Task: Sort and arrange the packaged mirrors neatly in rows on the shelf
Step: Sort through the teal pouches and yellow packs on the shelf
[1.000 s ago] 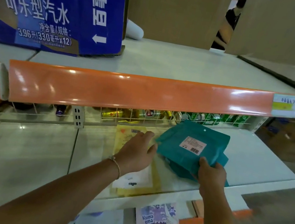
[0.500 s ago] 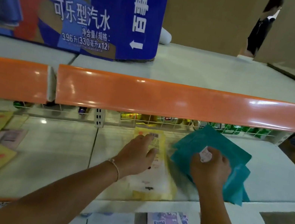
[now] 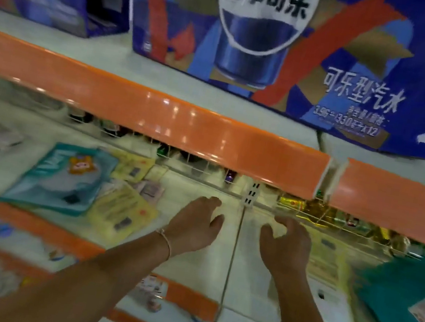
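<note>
Both hands, left hand (image 3: 194,225) and right hand (image 3: 287,245), hover with fingers loosely spread, holding nothing, over the shelf (image 3: 215,269) between yellow packets (image 3: 122,213) and teal packets (image 3: 402,302), under an orange rail (image 3: 210,132).

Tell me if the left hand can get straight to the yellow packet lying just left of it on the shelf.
Probably yes. The left hand hovers empty with relaxed fingers over bare shelf, and the yellow packet lies flat just beside it with nothing between them. The orange shelf edge above seems clear of the path.
</note>
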